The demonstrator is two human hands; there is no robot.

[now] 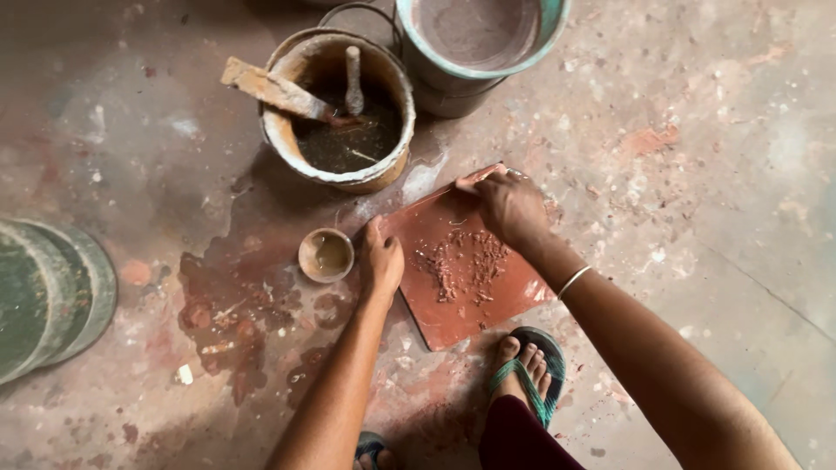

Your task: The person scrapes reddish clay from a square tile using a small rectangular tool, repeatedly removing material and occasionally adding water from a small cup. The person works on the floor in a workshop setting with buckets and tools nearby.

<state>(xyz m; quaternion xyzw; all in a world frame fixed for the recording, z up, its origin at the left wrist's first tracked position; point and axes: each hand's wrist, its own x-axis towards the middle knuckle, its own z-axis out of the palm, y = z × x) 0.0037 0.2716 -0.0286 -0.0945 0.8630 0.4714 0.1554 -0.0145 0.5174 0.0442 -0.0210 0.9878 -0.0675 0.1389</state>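
1. Head view looked straight down on a stained floor (714, 218) where a reddish clay tile (461, 287) lay flat, turned cornerwise, its long diagonal running from the far corner near the right hand down towards a foot in a green sandal (531, 370).
2. The left hand (380, 261) rested with flat fingers on the tile's left edge, pressing rather than gripping.
3. The right hand (509, 204) was curled narrow at the far corner, touching it; whether it pinched a small tool could not be told.
4. Loose clay crumbs (461, 261) lay in the tile's middle, between the two hands and nearer the right one.
5. A small cup (326, 254) of muddy liquid stood just beside the left hand.
6. Beyond the tile stood a bucket (340, 109) with a wooden scraper (274, 89) and a stick in it, and a second pail (479, 43) touching it behind.
7. Round discs (52, 296) lay stacked well apart at the left.
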